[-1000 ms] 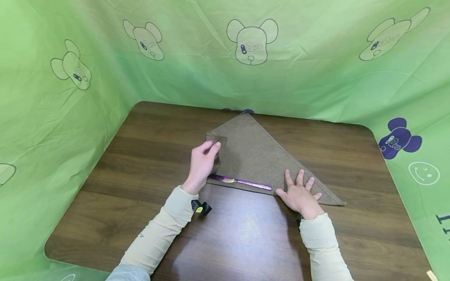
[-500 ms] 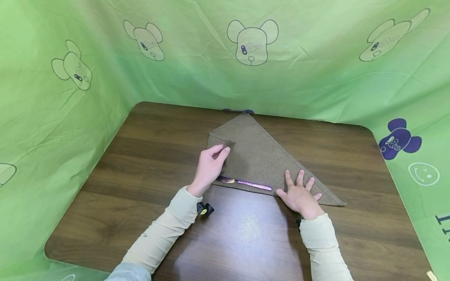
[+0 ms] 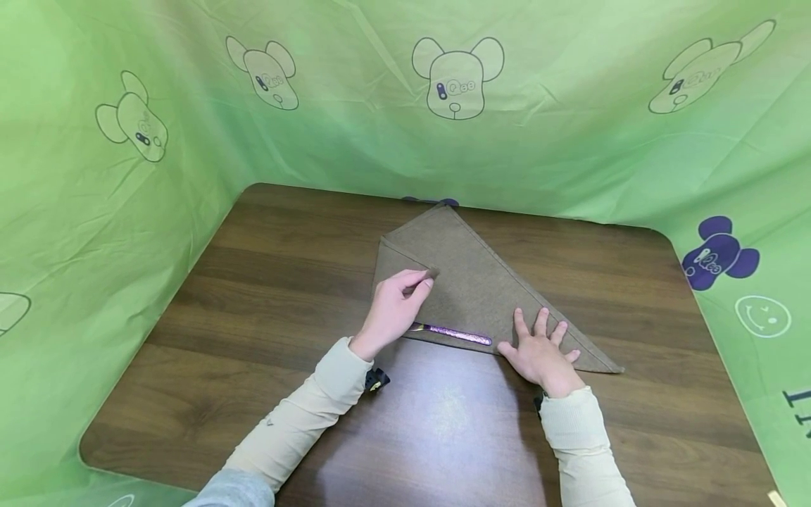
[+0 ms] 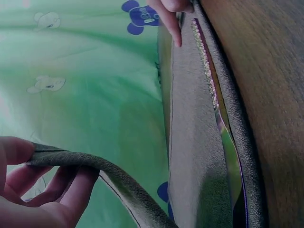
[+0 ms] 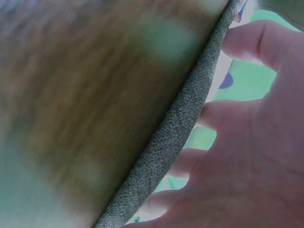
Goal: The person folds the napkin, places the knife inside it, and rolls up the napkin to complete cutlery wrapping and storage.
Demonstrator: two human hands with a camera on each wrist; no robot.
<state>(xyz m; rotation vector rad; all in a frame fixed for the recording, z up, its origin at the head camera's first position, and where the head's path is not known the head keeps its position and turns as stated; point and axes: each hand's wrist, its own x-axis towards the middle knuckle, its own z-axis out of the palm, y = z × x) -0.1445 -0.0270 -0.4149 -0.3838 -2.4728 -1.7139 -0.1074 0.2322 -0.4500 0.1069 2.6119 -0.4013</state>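
Note:
A grey-brown cloth napkin (image 3: 472,271), folded to a triangle with its left corner turned inward, lies on the table. My left hand (image 3: 395,303) pinches that corner between thumb and fingers. In the left wrist view the raised flap (image 4: 118,178) arches up to the fingertips. Along the near folded edge lies a shiny purple table knife (image 3: 457,334) with a glittery handle; in the head view my left hand hides its left part. My right hand (image 3: 541,355) rests on the right part of the napkin with fingers spread, its thumb near the handle's end.
The dark wood tabletop (image 3: 253,282) has rounded corners. A green curtain (image 3: 355,127) printed with bear heads surrounds its back and sides. A small pale object (image 3: 776,498) shows at the lower right edge.
My left hand has moved right and slightly nearer, carrying the napkin's corner across and over the knife's left part. My right hand and the knife have stayed in place.

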